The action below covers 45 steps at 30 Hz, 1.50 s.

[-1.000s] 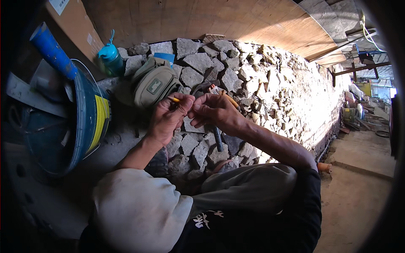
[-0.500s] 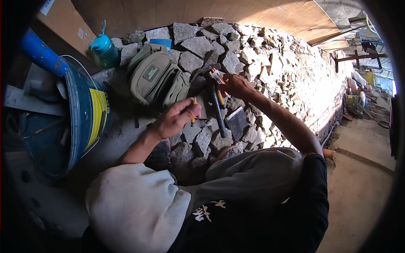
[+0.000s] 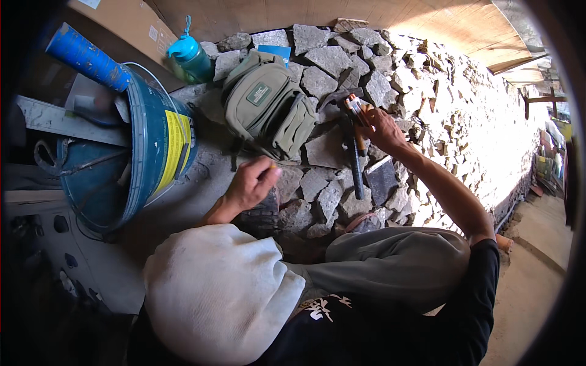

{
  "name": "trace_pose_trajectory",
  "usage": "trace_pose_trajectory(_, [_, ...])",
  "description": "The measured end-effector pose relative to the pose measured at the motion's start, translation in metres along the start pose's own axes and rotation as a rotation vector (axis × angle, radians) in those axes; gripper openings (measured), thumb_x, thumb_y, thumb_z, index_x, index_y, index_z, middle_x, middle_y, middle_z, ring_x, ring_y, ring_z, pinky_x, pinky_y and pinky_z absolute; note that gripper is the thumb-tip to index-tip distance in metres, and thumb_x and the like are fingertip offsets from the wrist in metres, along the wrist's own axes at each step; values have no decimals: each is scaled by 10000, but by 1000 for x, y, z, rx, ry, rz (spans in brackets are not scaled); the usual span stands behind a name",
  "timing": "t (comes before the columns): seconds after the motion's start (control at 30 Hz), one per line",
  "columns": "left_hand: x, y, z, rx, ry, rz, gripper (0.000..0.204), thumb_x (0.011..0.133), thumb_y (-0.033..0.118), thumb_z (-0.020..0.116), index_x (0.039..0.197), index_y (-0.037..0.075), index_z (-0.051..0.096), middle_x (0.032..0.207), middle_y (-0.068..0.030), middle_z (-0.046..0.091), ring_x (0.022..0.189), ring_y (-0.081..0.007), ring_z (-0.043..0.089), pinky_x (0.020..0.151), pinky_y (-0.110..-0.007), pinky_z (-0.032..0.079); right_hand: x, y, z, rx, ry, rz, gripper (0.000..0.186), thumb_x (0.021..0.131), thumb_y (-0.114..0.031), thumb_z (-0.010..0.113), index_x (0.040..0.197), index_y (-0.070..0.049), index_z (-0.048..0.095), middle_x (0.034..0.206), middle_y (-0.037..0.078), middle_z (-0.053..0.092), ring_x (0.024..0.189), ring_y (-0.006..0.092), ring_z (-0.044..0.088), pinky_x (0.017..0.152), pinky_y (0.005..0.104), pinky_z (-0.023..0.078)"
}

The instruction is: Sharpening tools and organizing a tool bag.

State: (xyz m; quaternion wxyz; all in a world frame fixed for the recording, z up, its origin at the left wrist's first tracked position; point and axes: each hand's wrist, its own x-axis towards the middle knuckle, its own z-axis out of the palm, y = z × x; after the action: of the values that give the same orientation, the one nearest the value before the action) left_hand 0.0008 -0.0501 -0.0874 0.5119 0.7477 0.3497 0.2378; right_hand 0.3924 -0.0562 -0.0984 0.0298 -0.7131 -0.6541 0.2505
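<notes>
My left hand (image 3: 249, 185) is closed in a pinch below the bag, with the tip of a slim yellow stick (image 3: 272, 166) showing at the fingers. To the right, my right hand (image 3: 386, 132) grips an orange-and-white hand tool (image 3: 356, 108), its exact kind unclear. Beneath that tool a hammer (image 3: 356, 168) with a dark handle lies on the broken stones. Partly behind my right fingers is an orange handle (image 3: 361, 145). An olive-green bag (image 3: 259, 113) sits on the stones between my hands and the far wall.
A teal bucket (image 3: 141, 152) on the left holds a blue tube (image 3: 91, 58) and a metal straightedge (image 3: 73, 122). Behind it are a cardboard box (image 3: 131, 27) and a teal bottle (image 3: 191, 60). Rough stones (image 3: 329, 61) spread along a wooden board (image 3: 274, 13). A dark flat slab (image 3: 381, 180) lies near the hammer.
The view has shifted, so the whole scene sits farther right. My left hand has drawn nearer to me and away from the hammer, with less of the yellow stick showing. My right hand keeps its hold.
</notes>
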Motion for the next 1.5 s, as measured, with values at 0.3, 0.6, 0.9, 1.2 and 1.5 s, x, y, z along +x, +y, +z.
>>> trace_pose_trajectory(0.3, [-43,-88,-49,486,209,-465,307,955,291,540,911,-5,610,882,-211,574,829,-377,553,734,-455,430,7,7,-10,71,39,62,307,812,-254,728,902,-36,532,754,143,628,655,283,625,595,423,473])
trace_pose_trajectory(0.6, [-54,-76,-50,585,241,-306,255,928,228,596,965,-20,643,1035,-180,595,975,-346,568,878,-409,448,-6,-12,-74,707,3,0,302,901,-241,672,1016,36,634,814,68,659,710,112,632,610,246,500])
trace_pose_trajectory(0.9, [-7,12,-78,-56,447,-266,290,1016,189,480,1185,-7,611,964,-77,646,802,-131,603,749,-260,484,-1,-66,-233,972,84,-344,371,923,-321,583,1129,-13,592,1052,141,667,996,229,666,959,434,510])
trace_pose_trajectory(1.2, [93,87,-35,-959,281,-189,327,1012,113,467,1331,45,495,900,-1,548,668,-33,447,589,-173,391,-28,-135,-102,1229,-477,231,255,1020,-211,471,1138,15,474,852,103,637,690,149,634,541,279,545])
trace_pose_trajectory(1.5, [90,63,-45,508,654,174,447,842,242,729,1217,67,559,1133,-158,547,1068,-331,527,905,-415,443,-29,-122,-117,1250,-235,84,234,1036,-239,453,1029,-12,510,904,85,623,625,81,520,491,241,438])
